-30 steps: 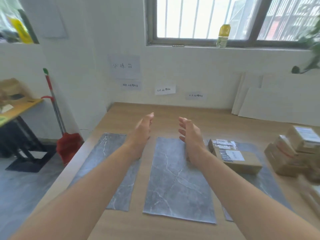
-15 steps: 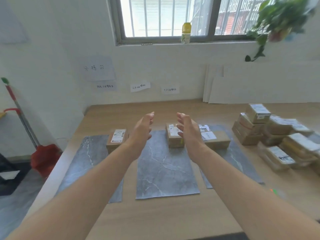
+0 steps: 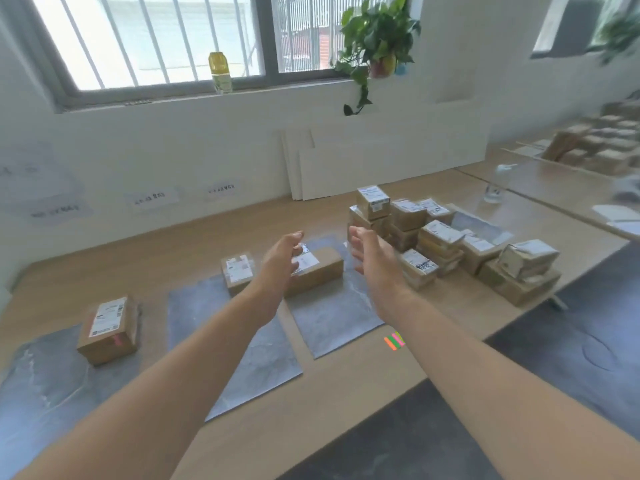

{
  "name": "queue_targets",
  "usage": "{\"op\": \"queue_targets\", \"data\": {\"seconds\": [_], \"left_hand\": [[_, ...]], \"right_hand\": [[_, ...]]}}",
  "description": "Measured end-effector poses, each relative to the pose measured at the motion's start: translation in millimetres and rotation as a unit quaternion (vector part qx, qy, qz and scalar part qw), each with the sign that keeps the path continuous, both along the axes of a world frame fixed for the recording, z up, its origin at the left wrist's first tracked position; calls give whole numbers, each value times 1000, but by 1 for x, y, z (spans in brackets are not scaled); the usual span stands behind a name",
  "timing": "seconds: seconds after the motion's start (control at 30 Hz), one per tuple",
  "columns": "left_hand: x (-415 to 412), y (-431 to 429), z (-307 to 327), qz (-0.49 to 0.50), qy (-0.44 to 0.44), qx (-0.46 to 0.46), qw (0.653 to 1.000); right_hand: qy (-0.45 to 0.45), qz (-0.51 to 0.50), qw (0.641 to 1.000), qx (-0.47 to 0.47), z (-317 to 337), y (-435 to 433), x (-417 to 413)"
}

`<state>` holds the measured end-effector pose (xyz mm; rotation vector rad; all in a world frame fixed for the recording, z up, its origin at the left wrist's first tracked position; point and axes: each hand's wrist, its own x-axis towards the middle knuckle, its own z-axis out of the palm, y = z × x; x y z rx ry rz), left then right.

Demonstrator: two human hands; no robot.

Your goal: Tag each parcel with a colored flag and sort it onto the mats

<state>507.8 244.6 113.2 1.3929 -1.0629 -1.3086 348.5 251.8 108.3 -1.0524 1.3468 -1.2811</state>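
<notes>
Three grey mats lie side by side on the wooden table: the left mat (image 3: pixel 38 382), the middle mat (image 3: pixel 249 351) and the right mat (image 3: pixel 332 317). A brown parcel with a pink flag (image 3: pixel 109 329) sits on the left mat. A second parcel (image 3: pixel 237 273) rests on the middle mat and a third parcel (image 3: pixel 317 271) on the right one. My left hand (image 3: pixel 280 263) and my right hand (image 3: pixel 372 258) hover open above the third parcel, palms facing each other, holding nothing. A strip of colored flags (image 3: pixel 394 340) lies near the table's front edge.
A pile of several unsorted parcels (image 3: pixel 446 240) fills the table's right side. White boards (image 3: pixel 346 168) lean on the back wall under paper labels. A potted plant (image 3: pixel 377 36) and a bottle (image 3: pixel 220 72) stand on the windowsill. A second table (image 3: pixel 554 188) stands at the right.
The view has swung right, bringing the parcel pile, flag strip and second table into sight. Both hands stay raised and open, now over the right mat's parcel.
</notes>
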Motion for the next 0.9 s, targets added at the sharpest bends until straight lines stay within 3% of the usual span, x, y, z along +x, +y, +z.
{"op": "queue_targets", "data": {"seconds": [0.43,0.9], "left_hand": [[-196,-88,-35,-53,16,33,998],[-284,-247,-128,-81,16,126,989]], "right_hand": [[22,-72,997,30,-28,-52,-211],[17,-101,987,128,-122,-200,-295]]}}
